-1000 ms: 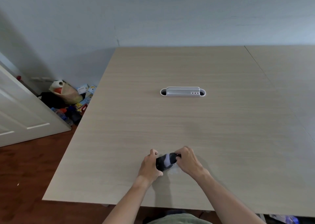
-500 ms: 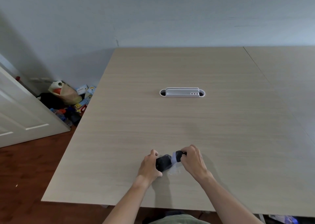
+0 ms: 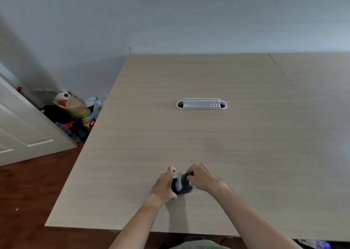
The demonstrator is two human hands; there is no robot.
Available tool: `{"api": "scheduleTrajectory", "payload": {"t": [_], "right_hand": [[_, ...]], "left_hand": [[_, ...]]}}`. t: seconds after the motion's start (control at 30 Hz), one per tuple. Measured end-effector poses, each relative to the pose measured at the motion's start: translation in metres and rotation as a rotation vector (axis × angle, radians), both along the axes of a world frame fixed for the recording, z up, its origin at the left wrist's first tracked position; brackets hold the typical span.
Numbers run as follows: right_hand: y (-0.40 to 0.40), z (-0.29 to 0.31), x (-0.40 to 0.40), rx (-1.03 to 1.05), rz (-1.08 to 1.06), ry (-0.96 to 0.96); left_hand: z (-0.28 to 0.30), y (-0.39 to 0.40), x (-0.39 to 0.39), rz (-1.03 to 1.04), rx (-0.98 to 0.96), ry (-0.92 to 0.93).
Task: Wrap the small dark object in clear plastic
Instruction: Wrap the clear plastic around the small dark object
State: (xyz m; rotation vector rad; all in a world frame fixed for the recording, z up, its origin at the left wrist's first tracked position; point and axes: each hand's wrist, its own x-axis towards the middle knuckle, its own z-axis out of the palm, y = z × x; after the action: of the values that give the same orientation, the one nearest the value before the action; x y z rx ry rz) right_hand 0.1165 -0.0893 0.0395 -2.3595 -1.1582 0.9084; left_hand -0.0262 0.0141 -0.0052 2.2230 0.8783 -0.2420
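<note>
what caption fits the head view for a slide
Both hands, left and right, fold clear plastic over a dark object on a table.

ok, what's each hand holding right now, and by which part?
Left hand cups the small dark object at its left end, pinning it to the table. Right hand grips its far right end, over the clear plastic.

the small dark object (image 3: 182, 186) lay near the bench's front edge, clear plastic (image 3: 180, 181) banded partly across it.
</note>
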Motion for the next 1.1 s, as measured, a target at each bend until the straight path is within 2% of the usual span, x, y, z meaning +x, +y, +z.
{"api": "scheduleTrajectory", "payload": {"t": [0.1,0.17,0.27,0.37,0.53,0.63,0.73,0.9,1.0,1.1], "right_hand": [[-0.001,0.006,-0.001,-0.106,0.015,-0.142],[0.002,0.014,0.000,-0.090,-0.029,-0.216],[0.013,0.010,-0.003,-0.014,-0.048,-0.060],[0.012,-0.003,-0.005,-0.072,-0.023,0.025],[0.000,-0.001,0.011,-0.124,-0.128,-0.126],[0.002,-0.004,0.014,-0.010,-0.150,-0.032],[-0.003,-0.012,0.012,-0.031,-0.114,0.054],[-0.014,-0.007,0.014,-0.045,-0.158,-0.047],[-0.005,-0.006,0.013,0.058,-0.187,-0.012],[-0.006,-0.008,0.004,0.026,-0.160,0.004]], "left_hand": [[0.001,0.000,0.001,-0.012,0.004,0.018],[0.002,-0.001,0.001,-0.010,0.010,0.019],[-0.001,0.000,0.000,-0.012,0.020,0.009],[-0.002,0.005,0.001,-0.030,0.024,0.011],[-0.001,0.006,0.002,-0.024,0.008,0.030],[-0.001,0.007,0.004,-0.039,0.012,0.034],[-0.001,0.009,0.006,-0.036,-0.016,0.055],[-0.006,0.011,0.005,-0.045,-0.006,0.046],[-0.005,0.014,0.008,-0.068,0.006,0.052],[-0.002,0.016,0.013,-0.098,0.013,0.077]]}}
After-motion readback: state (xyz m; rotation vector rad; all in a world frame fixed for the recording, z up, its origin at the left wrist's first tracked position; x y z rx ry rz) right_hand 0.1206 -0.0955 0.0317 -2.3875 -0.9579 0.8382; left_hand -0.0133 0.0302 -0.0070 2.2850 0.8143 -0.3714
